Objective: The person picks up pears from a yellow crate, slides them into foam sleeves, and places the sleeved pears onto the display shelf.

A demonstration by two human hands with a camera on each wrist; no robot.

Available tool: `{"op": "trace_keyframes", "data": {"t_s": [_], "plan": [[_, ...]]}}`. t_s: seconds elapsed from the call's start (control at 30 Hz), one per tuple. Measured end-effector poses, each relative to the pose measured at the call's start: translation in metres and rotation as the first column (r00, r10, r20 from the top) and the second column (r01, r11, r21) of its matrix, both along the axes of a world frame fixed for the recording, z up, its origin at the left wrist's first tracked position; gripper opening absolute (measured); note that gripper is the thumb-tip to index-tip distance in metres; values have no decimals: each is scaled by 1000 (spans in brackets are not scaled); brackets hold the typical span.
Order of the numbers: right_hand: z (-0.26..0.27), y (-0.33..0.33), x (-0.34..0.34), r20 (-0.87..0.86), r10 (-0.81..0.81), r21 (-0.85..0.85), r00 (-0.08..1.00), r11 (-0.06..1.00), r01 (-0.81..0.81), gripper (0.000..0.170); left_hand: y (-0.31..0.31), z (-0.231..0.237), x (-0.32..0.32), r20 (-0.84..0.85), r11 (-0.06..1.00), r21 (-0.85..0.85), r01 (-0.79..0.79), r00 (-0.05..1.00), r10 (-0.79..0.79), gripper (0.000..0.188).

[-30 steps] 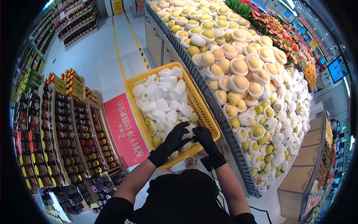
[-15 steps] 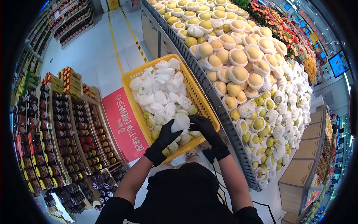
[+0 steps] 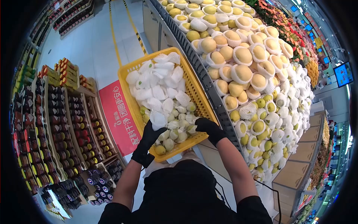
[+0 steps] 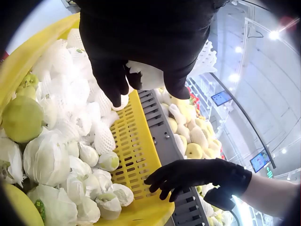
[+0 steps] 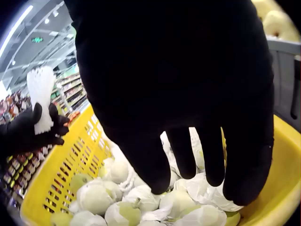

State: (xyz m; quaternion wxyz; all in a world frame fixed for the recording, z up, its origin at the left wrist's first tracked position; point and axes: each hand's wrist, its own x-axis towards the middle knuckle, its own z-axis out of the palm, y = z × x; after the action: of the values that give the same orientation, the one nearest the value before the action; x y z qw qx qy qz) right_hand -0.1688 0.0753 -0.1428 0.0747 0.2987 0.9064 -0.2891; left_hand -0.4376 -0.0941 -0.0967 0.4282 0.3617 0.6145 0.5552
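My black-gloved left hand (image 3: 149, 137) grips a white foam net sleeve (image 3: 158, 120) over the near left part of a yellow plastic crate (image 3: 201, 100). In the right wrist view the foam sleeve (image 5: 41, 96) stands upright from that hand's fingers. The gloved right hand (image 3: 209, 128) is at the near right of the crate, its fingers (image 5: 155, 174) spread and pointing down at green pears (image 5: 94, 197) in thin white paper. More foam sleeves (image 3: 164, 72) fill the crate's far half; pears (image 3: 173, 134) lie in the near half.
A sloped display of large yellow fruit (image 3: 242, 56) in foam nets runs along the crate's right side behind a grey rail (image 3: 197, 61). Shelves of jars (image 3: 65, 134) stand at left. A red floor sign (image 3: 117, 115) lies beside the crate.
Both hands were close together over the crate's near end. The left has moved left with the foam sleeve, while the right has parted from it toward the right side.
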Motion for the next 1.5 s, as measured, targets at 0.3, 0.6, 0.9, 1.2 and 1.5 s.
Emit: {"op": "trace_keyframes", "data": {"t_s": [0.3,0.6,0.9,1.2,1.5], "plan": [[3,-8,-21,64,131,57,989,989,-135,13,-6,27,4,38,995,-100,-14,999,18,56],[14,-14,-50,492,41,-96,870,995,7,14,-7,36,5,-133,971,-219,-92,989,63,52],[-18,-20,-48,535,110,45,838,986,-158,28,5,43,19,-125,979,-155,-133,986,114,54],[36,24,-55,97,-97,-509,990,850,134,32,8,34,17,-10,988,-145,-52,999,51,70],[130,55,-68,-31,-442,-700,897,650,296,49,29,40,19,-278,995,-83,54,958,-76,76]]}}
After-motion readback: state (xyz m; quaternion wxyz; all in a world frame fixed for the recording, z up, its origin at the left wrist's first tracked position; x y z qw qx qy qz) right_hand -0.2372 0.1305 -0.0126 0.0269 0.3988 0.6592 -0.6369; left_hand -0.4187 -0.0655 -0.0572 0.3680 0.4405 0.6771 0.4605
